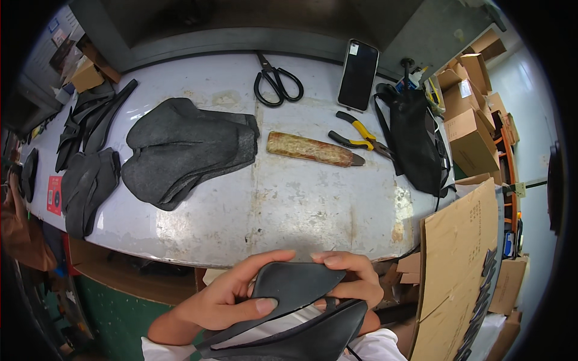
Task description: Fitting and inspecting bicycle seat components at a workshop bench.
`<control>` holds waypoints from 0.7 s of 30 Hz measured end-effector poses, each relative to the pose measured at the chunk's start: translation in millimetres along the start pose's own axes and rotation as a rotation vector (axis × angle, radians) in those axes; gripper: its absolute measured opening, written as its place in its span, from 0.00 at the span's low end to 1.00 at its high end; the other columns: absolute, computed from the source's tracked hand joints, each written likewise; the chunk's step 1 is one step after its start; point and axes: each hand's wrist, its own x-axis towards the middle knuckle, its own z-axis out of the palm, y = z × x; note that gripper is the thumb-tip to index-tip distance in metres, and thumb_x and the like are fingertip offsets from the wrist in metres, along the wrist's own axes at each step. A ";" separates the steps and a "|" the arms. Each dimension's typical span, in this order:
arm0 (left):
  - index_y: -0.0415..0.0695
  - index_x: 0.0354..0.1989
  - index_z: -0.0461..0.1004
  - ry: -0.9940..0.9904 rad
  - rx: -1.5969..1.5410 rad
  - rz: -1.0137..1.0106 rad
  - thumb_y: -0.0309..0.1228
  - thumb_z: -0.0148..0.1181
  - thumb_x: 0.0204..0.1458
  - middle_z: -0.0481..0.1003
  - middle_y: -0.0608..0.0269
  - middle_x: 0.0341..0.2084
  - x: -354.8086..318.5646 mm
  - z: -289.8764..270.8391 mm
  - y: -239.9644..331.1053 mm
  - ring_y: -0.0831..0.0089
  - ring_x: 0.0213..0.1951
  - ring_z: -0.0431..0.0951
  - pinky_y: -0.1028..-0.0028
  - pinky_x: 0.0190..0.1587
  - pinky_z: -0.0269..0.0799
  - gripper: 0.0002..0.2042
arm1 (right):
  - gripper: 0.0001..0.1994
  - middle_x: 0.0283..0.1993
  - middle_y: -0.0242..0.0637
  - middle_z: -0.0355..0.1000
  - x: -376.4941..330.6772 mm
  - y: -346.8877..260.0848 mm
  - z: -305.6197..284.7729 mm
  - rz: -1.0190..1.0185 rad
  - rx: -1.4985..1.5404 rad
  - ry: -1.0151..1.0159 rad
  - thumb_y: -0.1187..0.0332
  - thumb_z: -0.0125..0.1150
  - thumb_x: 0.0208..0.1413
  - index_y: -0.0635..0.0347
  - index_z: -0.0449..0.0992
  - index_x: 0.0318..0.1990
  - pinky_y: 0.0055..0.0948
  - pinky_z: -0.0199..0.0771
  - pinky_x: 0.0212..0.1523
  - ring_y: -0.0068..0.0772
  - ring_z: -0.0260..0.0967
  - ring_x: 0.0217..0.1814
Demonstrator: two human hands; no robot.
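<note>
Close to my body, below the table's front edge, I hold a black bicycle saddle [298, 280] with a long gap along its middle. My left hand [226, 299] is closed on its left side, thumb on top and fingers round the edge. My right hand [356, 278] grips the far right edge, its fingers bent and partly hidden behind the saddle. Beyond my hands, a stack of dark grey saddle-shaped covers [186, 147] lies on the table. A tape-wrapped knife [310, 148] with a short blade lies to the right of the stack.
On the white table [289, 222] are black-handled scissors [277, 82], a phone [358, 75], yellow-and-black pliers [363, 135] and a black bag [412, 138]. More dark pieces [90, 186] lie at left by a red card [55, 194]. Cardboard boxes [469, 132] and a cardboard sheet [454, 265] stand right.
</note>
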 end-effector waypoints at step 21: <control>0.42 0.47 0.79 0.020 1.402 0.825 0.36 0.71 0.39 0.72 0.63 0.34 18.1 -2.4 13.2 0.68 0.31 0.72 0.73 0.29 0.72 0.24 | 0.13 0.52 0.43 0.71 -4.9 9.4 0.5 -0.228 -0.320 -0.102 0.60 0.73 0.45 0.57 0.75 0.25 0.48 0.69 0.55 0.48 0.65 0.60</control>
